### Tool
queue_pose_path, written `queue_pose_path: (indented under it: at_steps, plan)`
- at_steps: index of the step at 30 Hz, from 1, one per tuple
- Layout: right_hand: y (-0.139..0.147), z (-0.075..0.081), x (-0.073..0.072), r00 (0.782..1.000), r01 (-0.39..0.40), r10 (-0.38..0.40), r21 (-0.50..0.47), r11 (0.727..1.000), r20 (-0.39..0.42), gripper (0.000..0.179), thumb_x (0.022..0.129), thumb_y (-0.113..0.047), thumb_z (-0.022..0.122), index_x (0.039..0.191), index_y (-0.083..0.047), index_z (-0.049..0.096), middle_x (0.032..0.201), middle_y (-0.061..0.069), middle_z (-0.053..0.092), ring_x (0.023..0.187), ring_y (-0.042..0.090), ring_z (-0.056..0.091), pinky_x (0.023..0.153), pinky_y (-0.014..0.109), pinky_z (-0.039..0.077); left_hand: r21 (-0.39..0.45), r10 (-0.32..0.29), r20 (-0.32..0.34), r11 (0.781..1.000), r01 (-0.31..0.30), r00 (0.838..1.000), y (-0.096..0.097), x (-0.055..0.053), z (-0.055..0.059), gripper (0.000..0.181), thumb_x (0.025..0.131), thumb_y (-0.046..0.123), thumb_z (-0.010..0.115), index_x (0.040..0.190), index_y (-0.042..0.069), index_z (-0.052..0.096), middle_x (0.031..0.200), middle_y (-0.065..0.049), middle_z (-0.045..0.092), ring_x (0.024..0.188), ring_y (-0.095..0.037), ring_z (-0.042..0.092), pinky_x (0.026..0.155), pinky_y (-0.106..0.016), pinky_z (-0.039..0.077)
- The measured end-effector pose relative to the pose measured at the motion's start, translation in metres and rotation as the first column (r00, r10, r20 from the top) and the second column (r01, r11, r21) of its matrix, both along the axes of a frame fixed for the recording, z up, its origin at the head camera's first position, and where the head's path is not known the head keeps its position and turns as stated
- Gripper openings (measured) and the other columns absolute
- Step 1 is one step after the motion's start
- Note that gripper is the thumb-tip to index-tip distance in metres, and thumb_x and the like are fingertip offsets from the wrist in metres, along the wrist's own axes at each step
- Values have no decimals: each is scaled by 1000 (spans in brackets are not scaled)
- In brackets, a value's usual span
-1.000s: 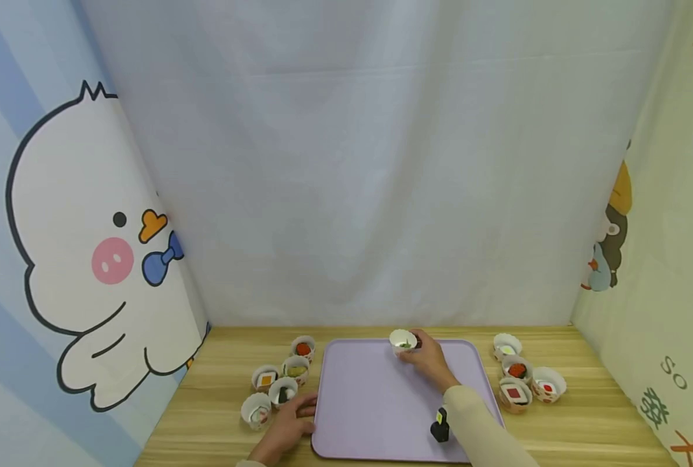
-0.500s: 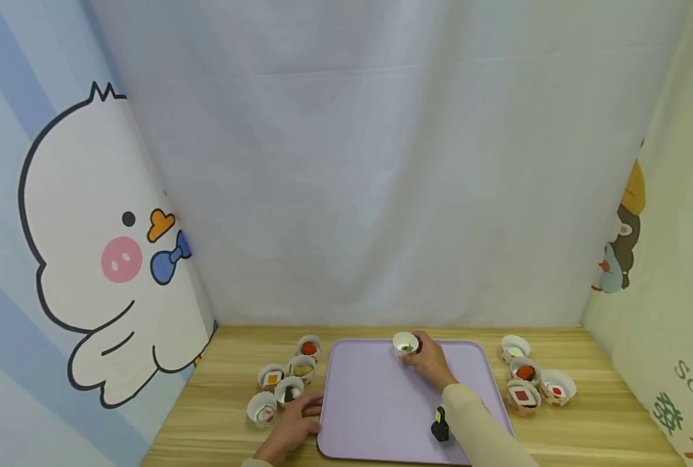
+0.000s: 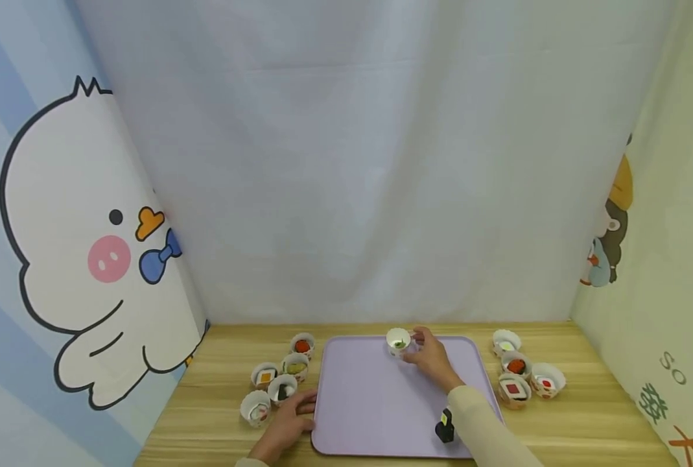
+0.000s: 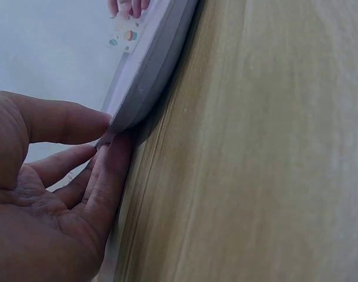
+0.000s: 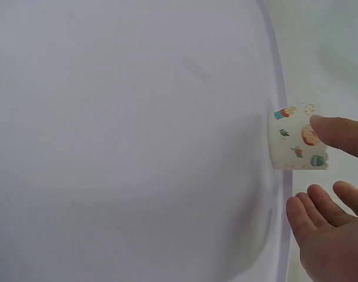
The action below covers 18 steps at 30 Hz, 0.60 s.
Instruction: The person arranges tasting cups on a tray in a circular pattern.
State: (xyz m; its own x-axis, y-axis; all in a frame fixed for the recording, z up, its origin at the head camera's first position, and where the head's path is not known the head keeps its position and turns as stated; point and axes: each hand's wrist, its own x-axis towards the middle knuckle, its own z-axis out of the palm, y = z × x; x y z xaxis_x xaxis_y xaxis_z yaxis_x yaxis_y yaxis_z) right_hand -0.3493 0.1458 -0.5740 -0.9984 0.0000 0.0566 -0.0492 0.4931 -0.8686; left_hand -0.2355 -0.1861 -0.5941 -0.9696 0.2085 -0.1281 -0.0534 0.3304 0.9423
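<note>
i have the left hand (image 3: pixel 284 421) at the near left part of the lilac tray (image 3: pixel 375 399), thumb and fingertips pinching the rim from opposite sides; the probable purpose of this grip is to stop the tray sliding. the tray lies on the wood-grain table (image 3: pixel 206 402), long side toward the person, which lets both arms reach it without crossing. just left of it stand five baking cups (image 3: pixel 276 384) holding small food-like pieces; near its right side stand four more cups (image 3: pixel 528 373), likewise filled. i judge that both groups sit off the tray to keep out of the forearms' way. farther off, the printed baking cup (image 5: pixel 295 141) stands upright just inside the far rim, about midway along, with a green leaf-like piece in it. beside it, i read the right hand (image 3: pixel 430 360) as spread, its fingers apart from the cup wall; the thumb overlaps the cup in the right wrist view, and i cannot tell whether it touches. this spacing suggests guarding a light cup against tipping, not gripping it. behind everything hangs a pale curtain (image 3: pixel 381 162).
</note>
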Motion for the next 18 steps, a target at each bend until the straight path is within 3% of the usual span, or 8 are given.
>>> queue_pose_path:
  at_steps: [11,18]
  plan:
    - [17,32,19,996,-16,15,-14,1000,-83,66,77,-2,77,135,6,48,138,26,52,130,41,49,105,50,44,6,0,-10,1000,0,1000,-1,0,-3,70,71,-9,63,139,-10,47,129,-27,58,118,-38,59,88,-36,54]
    - [34,57,44,985,-39,37,-5,999,-166,63,80,-7,78,135,1,49,138,22,55,131,38,51,105,48,46,7,-8,-25,1000,8,1000,0,-2,-6,70,71,-9,62,139,-11,46,128,-27,59,119,-39,59,88,-34,54]
